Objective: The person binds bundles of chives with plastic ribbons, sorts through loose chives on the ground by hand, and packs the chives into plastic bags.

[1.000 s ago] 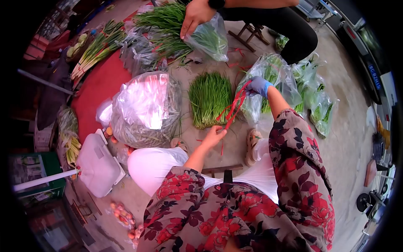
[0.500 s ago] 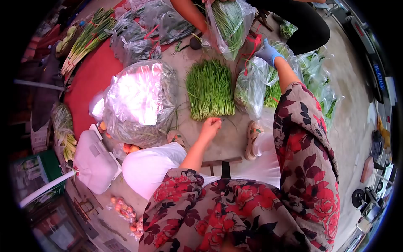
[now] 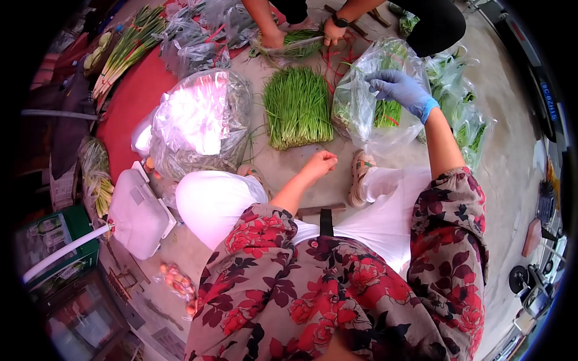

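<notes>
Bare and loosely closed, my left hand (image 3: 320, 163) hovers just below the cut ends of a thick pile of green garlic chives (image 3: 298, 108) on the floor. Whatever its fingertips may hold is too small to see. My right hand (image 3: 402, 93), in a blue glove, pinches the upper part of a clear plastic bag (image 3: 355, 99) to the right of the pile. Greens with a red tie (image 3: 386, 114) show through and beside the bag.
A co-worker's hands (image 3: 274, 39) press on a bagged green bundle (image 3: 298, 45) at the top. Left of the pile sits a large plastic-wrapped sack (image 3: 201, 120). More bagged greens (image 3: 454, 102) lie at right. A pale scale-like box (image 3: 138, 210) stands at left.
My right hand has drawn closer to me, and the clear bag now spreads out beneath it. My left hand has shifted slightly right. The co-worker's bagged bundle has been lowered to the floor.
</notes>
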The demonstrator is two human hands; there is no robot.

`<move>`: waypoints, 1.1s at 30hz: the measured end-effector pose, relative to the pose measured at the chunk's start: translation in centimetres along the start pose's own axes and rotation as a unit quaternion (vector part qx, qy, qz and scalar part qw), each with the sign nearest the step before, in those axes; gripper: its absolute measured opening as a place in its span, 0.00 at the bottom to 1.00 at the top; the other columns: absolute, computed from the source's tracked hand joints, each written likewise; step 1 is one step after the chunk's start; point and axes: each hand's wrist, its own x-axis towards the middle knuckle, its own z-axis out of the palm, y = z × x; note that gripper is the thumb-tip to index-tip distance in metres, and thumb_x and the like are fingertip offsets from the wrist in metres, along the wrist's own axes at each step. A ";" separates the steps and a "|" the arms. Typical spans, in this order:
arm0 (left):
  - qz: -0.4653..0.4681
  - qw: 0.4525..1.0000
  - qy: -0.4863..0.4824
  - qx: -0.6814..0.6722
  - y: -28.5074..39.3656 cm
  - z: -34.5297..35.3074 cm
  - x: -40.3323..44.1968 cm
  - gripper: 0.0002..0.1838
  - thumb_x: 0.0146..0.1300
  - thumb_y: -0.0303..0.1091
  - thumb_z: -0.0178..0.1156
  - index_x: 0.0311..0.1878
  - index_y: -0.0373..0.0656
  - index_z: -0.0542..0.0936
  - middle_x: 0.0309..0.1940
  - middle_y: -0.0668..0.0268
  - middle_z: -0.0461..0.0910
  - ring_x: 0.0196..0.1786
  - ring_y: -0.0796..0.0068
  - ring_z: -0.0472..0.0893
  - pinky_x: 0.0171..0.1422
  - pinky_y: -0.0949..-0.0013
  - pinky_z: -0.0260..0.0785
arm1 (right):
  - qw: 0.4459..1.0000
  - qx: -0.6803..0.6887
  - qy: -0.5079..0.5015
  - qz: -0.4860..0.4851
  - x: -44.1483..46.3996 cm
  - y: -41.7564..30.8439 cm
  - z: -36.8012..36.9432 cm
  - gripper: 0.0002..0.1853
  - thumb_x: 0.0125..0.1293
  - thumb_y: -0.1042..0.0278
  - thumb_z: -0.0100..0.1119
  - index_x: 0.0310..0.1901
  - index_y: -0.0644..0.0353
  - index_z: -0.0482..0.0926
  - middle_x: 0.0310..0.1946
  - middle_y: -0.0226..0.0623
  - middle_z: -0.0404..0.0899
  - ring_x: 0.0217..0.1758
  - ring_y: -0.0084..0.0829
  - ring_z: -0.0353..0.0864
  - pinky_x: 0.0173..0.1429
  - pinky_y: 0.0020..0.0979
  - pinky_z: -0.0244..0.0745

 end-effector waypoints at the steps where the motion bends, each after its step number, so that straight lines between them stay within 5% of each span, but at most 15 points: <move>1: 0.014 1.000 0.023 0.013 -0.9 -0.2 0.5 0.14 0.59 0.37 0.57 0.45 0.40 0.76 0.37 0.66 0.78 0.38 0.76 0.76 0.43 0.72 0.68 | 0.999 -0.029 -0.005 0.022 1.4 1.9 1.8 0.15 0.65 0.61 0.53 0.50 0.58 0.76 0.33 0.24 0.77 0.31 0.16 0.73 0.37 0.20 0.70; 4: 0.039 0.993 0.097 0.060 -2.9 -1.9 2.7 0.14 0.58 0.37 0.58 0.44 0.40 0.77 0.40 0.63 0.79 0.42 0.71 0.77 0.47 0.70 0.68 | 0.978 -0.204 -0.022 -0.038 4.0 5.2 8.5 0.19 0.59 0.59 0.55 0.47 0.61 0.78 0.43 0.47 0.79 0.46 0.41 0.79 0.53 0.34 0.70; 8: 0.006 0.961 0.210 0.178 -3.2 -6.7 5.1 0.16 0.55 0.36 0.58 0.46 0.41 0.77 0.46 0.58 0.77 0.50 0.61 0.76 0.54 0.65 0.67 | 0.944 -0.326 -0.050 0.006 8.7 10.9 17.6 0.27 0.57 0.66 0.52 0.60 0.63 0.65 0.57 0.53 0.68 0.60 0.46 0.68 0.64 0.37 0.62; 12: -0.027 0.925 0.251 0.284 -2.2 -11.1 7.0 0.21 0.53 0.33 0.56 0.52 0.41 0.74 0.57 0.56 0.70 0.59 0.57 0.70 0.61 0.63 0.63 | 0.912 -0.401 -0.067 0.047 12.8 13.1 23.6 0.36 0.55 0.66 0.53 0.67 0.58 0.54 0.67 0.44 0.54 0.66 0.51 0.59 0.66 0.40 0.59; 18: 0.159 0.862 0.210 0.433 -2.6 -15.7 11.3 0.27 0.51 0.24 0.52 0.58 0.41 0.68 0.62 0.54 0.62 0.65 0.57 0.62 0.67 0.63 0.57 | 0.845 -0.529 -0.079 0.011 18.8 15.9 26.8 0.41 0.54 0.66 0.53 0.69 0.54 0.47 0.70 0.38 0.47 0.72 0.49 0.46 0.69 0.44 0.51; 26: 0.196 0.851 0.061 0.483 -2.1 -15.2 18.3 0.29 0.54 0.22 0.45 0.63 0.48 0.65 0.66 0.61 0.58 0.71 0.62 0.51 0.71 0.56 0.47 | 0.825 -0.553 -0.101 0.056 17.4 21.7 25.3 0.37 0.54 0.71 0.50 0.68 0.58 0.51 0.70 0.38 0.46 0.73 0.44 0.45 0.70 0.43 0.49; 29: 0.154 0.822 0.049 0.546 -3.4 -14.5 20.6 0.29 0.55 0.25 0.47 0.62 0.59 0.68 0.68 0.64 0.56 0.73 0.62 0.47 0.72 0.50 0.42 | 0.848 -0.520 -0.082 0.067 16.7 20.3 24.1 0.37 0.53 0.72 0.50 0.68 0.52 0.53 0.70 0.37 0.49 0.72 0.44 0.47 0.70 0.43 0.50; 33: 0.105 0.826 0.074 0.548 -3.8 -15.6 19.9 0.28 0.56 0.25 0.48 0.61 0.61 0.69 0.68 0.65 0.55 0.73 0.63 0.45 0.72 0.49 0.41 | 0.880 -0.470 -0.025 0.064 16.4 21.8 23.3 0.37 0.52 0.73 0.52 0.66 0.44 0.57 0.66 0.36 0.58 0.69 0.47 0.54 0.69 0.44 0.52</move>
